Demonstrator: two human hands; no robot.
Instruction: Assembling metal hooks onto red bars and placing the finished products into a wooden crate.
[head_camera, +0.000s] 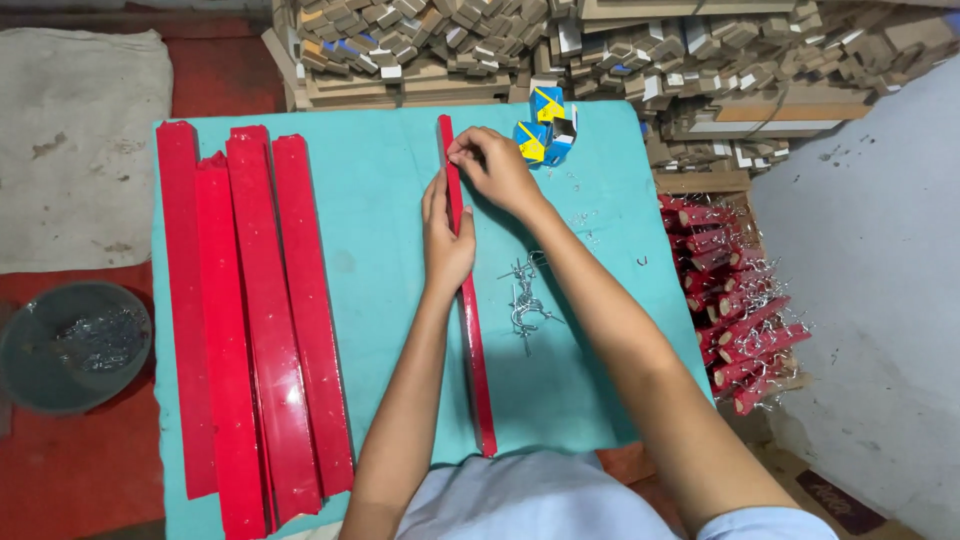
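Note:
A long thin red strip (474, 350) lies lengthwise on the turquoise table (380, 230). My left hand (445, 240) grips it about a third of the way down from its far end. Fingers of my right hand (495, 170) pinch the strip near its far end. A small pile of metal hooks (527, 295) lies just right of the strip. Behind my right hand stand small blue and yellow boxes (547, 128).
Several wide red strips (250, 320) lie side by side on the table's left. A grey bowl of metal pieces (75, 345) sits on the red floor at left. Red sticks with hooks (740, 310) pile at right. Stacked wood pieces (620, 50) fill the back.

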